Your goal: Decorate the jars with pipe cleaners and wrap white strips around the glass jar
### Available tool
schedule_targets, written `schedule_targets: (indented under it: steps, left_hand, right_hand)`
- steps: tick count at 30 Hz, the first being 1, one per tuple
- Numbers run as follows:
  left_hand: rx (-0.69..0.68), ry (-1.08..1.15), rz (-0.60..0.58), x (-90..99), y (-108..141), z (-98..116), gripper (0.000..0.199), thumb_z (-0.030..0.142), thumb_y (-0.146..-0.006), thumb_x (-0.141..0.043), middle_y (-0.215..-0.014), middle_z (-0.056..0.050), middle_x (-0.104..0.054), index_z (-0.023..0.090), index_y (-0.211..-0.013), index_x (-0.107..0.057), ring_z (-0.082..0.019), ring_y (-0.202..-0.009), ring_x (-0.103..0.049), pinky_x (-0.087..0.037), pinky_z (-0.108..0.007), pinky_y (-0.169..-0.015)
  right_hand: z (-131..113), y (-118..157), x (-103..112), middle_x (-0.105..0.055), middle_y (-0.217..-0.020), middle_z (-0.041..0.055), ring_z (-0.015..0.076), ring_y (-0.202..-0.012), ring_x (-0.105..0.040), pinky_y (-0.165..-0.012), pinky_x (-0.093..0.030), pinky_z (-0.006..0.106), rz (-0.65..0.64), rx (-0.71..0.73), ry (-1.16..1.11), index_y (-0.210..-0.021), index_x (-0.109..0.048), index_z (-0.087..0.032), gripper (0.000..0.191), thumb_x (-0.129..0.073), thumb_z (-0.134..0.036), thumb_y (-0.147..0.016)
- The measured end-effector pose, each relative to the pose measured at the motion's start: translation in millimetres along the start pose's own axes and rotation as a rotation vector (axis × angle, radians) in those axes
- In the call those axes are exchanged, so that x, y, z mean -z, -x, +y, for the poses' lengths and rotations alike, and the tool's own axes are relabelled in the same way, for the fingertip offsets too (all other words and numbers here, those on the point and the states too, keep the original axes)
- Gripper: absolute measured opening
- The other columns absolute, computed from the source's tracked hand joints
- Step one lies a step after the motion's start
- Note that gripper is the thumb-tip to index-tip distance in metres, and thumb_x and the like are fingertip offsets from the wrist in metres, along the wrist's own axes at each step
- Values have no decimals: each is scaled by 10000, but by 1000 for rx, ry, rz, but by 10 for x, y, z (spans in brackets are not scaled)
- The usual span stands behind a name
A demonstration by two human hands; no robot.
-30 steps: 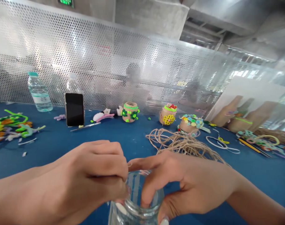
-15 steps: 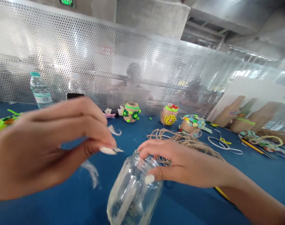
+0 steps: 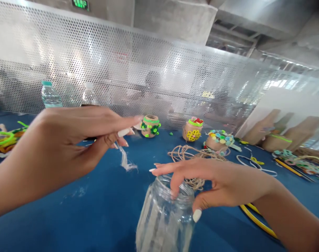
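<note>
My left hand [image 3: 80,141] is raised over the table at left, thumb and fingers pinched together. From its fingertips hangs a thin, frayed white strip [image 3: 126,162]. My right hand [image 3: 214,178] grips a clear glass jar [image 3: 166,218] at its mouth, with a finger inside the opening and the thumb outside the neck. Pale strips run down the side of the jar, whose base is cut off by the lower edge of the view. Behind my right hand lies a loose heap of brown twine [image 3: 185,153], partly hidden by it.
Twine-wrapped jars with green [image 3: 150,126], yellow [image 3: 192,129] and button-like decorations [image 3: 219,140] stand further back. Water bottles [image 3: 51,96] are at back left. A yellow loop [image 3: 259,220] lies under my right forearm. Pencils [image 3: 290,168] and a perforated screen [image 3: 109,70] are beyond.
The white strip now hangs in plain sight from my left hand, whose fingers have shifted. The jar stands more upright, and my right forefinger has lifted and straightened over its rim.
</note>
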State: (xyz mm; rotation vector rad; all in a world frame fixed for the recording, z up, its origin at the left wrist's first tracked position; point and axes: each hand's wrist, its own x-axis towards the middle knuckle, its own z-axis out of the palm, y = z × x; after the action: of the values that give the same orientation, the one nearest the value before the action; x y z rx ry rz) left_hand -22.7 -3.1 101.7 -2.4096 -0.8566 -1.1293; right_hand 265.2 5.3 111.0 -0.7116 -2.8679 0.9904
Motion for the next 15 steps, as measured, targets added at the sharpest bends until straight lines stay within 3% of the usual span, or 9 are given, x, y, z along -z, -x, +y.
schedule_targets:
  steps: [3,6,10,15]
  left_hand:
    - [3,-20,-36,-39,-5,-52,548,101,-906,-473,-1014,58,-706,327,-1403,-426,-96,-791,-662,-524,-193,-693]
    - [-70,8,-155,-73,-3,-59,485,115,-915,-429,-1089,18,-698,286,-1368,-476,-138,-910,-676,-546,-251,-780]
    - [-149,59,-218,-148,99,52,287,273,-929,-492,-1297,-76,-569,228,-1186,-611,-259,-1213,-544,-514,-394,-954]
    - [-129,232,-247,-245,261,345,81,262,-842,-628,-1408,-59,-361,225,-913,-641,-299,-1261,-457,-465,-452,-1029]
  right_hand:
    - [-47,36,25,-484,-1427,91,184,-1388,-357,-1098,-344,355,-31,10,65,-1119,-639,-188,221,-557,-217,-916]
    - [-89,41,6,-508,-1405,97,193,-1368,-390,-1080,-363,330,-38,27,75,-1085,-664,-171,222,-629,-219,-871]
    - [-116,-11,-113,-601,-1296,72,198,-1239,-535,-982,-446,306,69,40,-3,-966,-704,-193,187,-727,-273,-799]
    - [-112,-83,-239,-638,-1204,49,167,-1190,-557,-979,-443,282,186,69,-56,-829,-706,-172,134,-768,-268,-758]
